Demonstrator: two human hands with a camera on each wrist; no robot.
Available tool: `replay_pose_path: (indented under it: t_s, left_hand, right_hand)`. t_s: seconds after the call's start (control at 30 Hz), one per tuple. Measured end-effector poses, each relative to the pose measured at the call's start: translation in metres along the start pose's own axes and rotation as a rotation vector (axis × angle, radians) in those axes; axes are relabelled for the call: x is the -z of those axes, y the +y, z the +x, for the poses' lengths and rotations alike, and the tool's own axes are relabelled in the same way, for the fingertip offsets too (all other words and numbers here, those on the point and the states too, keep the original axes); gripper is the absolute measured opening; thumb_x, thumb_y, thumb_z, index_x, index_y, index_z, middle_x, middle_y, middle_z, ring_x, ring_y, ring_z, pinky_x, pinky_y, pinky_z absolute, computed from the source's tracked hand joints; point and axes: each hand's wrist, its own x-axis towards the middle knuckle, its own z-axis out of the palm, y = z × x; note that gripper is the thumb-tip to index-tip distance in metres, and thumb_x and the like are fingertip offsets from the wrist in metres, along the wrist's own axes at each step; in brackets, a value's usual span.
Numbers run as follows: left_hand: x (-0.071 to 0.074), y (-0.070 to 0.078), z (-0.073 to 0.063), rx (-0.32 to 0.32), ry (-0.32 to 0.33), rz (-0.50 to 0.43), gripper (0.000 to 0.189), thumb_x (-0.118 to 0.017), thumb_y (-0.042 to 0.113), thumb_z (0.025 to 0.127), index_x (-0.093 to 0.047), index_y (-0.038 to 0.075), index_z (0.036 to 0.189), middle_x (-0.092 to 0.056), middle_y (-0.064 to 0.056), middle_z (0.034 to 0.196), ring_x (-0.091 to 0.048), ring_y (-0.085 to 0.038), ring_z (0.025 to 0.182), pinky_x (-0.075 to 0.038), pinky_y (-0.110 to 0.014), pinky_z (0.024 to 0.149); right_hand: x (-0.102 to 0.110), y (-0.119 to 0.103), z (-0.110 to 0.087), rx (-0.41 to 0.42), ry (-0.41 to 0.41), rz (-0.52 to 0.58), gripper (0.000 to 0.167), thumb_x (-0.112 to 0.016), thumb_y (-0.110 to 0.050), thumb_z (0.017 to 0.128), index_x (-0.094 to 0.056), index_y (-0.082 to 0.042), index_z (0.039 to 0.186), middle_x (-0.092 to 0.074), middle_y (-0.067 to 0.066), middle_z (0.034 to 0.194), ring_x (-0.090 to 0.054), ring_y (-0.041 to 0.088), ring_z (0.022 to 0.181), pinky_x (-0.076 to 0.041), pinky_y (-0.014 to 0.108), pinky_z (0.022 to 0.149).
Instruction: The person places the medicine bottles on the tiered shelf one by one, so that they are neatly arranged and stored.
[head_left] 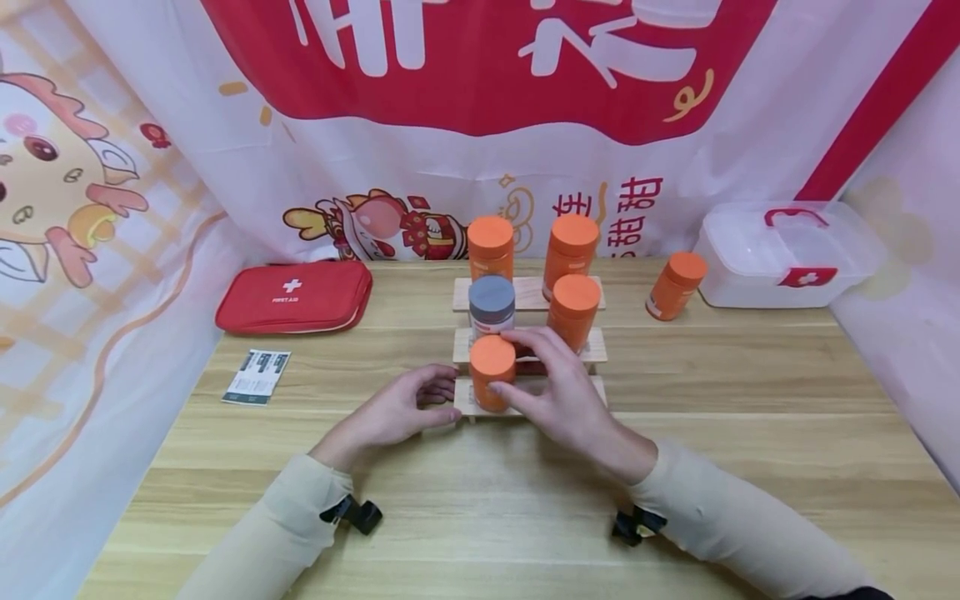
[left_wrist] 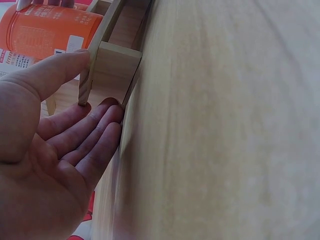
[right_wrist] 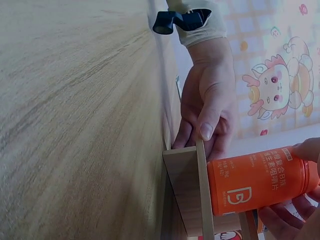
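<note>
An orange bottle with an orange lid stands on the lowest step of a three-step wooden rack. My right hand grips this bottle near its lid, thumb in front and fingers behind. At the left end of the same step, my left hand pinches the board, thumb on top and fingers at its underside. Directly behind, a bottle with a grey lid and another orange bottle occupy the middle step. Two more orange bottles, one left and one right, stand on the top step.
To the rack's right are a single orange bottle and a clear-lidded white box with a red handle. A red first-aid pouch and a printed card lie on the left. A printed cloth hangs behind the table.
</note>
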Motion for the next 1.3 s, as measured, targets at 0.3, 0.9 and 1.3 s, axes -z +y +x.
replay_pose_path:
  t_s: [0.3, 0.9, 1.3]
  left_hand:
    - [-0.002, 0.000, 0.000, 0.004, -0.002, 0.001, 0.066, -0.081, 0.023, 0.098, -0.052, 0.001, 0.153, -0.069, -0.014, 0.139, -0.067, -0.030, 0.130, -0.054, -0.050, 0.117]
    - [-0.002, 0.000, -0.002, 0.005, 0.013, 0.007, 0.067, -0.081, 0.022, 0.098, -0.051, 0.000, 0.153, -0.068, -0.016, 0.140, -0.066, -0.032, 0.132, -0.054, -0.051, 0.118]
    - [-0.004, 0.002, -0.001, 0.002, 0.016, 0.005, 0.065, -0.081, 0.020, 0.098, -0.051, -0.001, 0.153, -0.069, -0.016, 0.140, -0.066, -0.032, 0.131, -0.054, -0.051, 0.118]
  right_hand:
    - [0.007, 0.001, -0.005, 0.004, -0.004, 0.003, 0.063, -0.089, -0.016, 0.091, -0.060, -0.009, 0.147, -0.066, 0.008, 0.144, -0.067, 0.024, 0.129, -0.060, 0.045, 0.111]
    - [0.055, 0.008, -0.032, 0.059, 0.000, -0.024, 0.051, -0.084, -0.004, 0.092, -0.065, -0.004, 0.139, -0.074, 0.009, 0.132, -0.073, 0.024, 0.120, -0.062, 0.039, 0.106]
    - [0.096, 0.035, -0.045, 0.032, 0.118, -0.102, 0.047, -0.081, 0.004, 0.092, -0.066, 0.001, 0.137, -0.074, 0.017, 0.131, -0.074, 0.030, 0.113, -0.052, 0.006, 0.102]
